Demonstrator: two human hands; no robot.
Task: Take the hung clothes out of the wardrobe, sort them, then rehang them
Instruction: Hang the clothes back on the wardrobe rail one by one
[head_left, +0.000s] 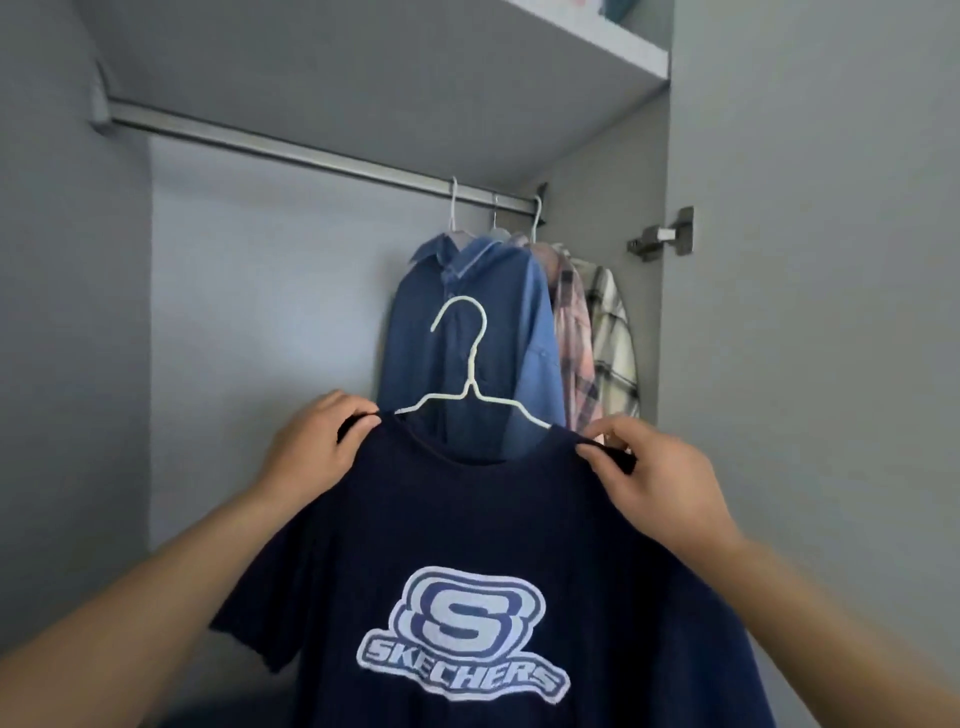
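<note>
**Navy T-shirt held up on its hanger before the open wardrobe**

The grey wardrobe (234, 260) fills the whole frame, its back panel pale across the centre-left, a shelf (597, 49) slanting across the top right. Across the lower half of the frame hangs the navy T-shirt (467, 519), front facing us, a big white-and-blue Skechers logo (462, 636) low in the centre. Running from the upper left down toward the centre right is the metal rail (311, 153), bare along most of its length.

Right of centre, bunched at the rail's far end, are the hung shirts: a dark blue shirt (415, 343) in front, a lighter blue shirt (535, 332) just beside it, then a pink plaid shirt (574, 332) and a pale checked shirt (615, 338) tucked against the side wall. Three hanger hooks show on the rail above them; whether the fourth shirt has its own hanger is hard to tell from here.

Now the hands. The left hand (317, 447), centre-left, pinches the T-shirt's shoulder seam, fingers curled over the fabric. The right hand (654, 467), centre-right, grips the other shoulder the same way. Between them, the white hanger (470, 364) rises out of the neckline, its hook free in the air well below the rail, in front of the dark blue shirt.

On the right edge, a metal hinge (662, 234) sits on the door panel.
</note>
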